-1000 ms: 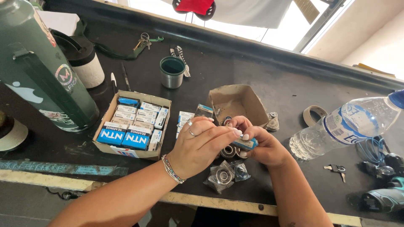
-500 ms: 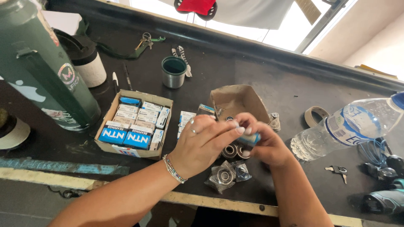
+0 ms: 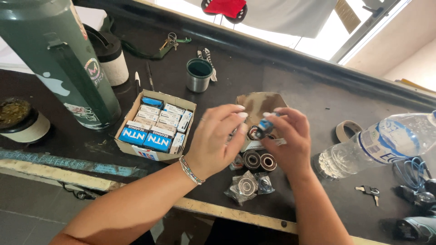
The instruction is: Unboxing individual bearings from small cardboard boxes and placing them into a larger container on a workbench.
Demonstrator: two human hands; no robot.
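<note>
Hands, left hand (image 3: 218, 140) and right hand (image 3: 290, 138), fingers pinched on small blue box (image 3: 264, 127) mid-frame; loose grip risking drop onto bearings (image 3: 259, 159) below.

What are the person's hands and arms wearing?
Both arms are bare, with no sleeves showing. The left hand has a thin beaded bracelet around its wrist and what looks like a slim ring on one finger. The right hand shows no jewellery. The fingernails on both look pale and neatly shaped.
</note>
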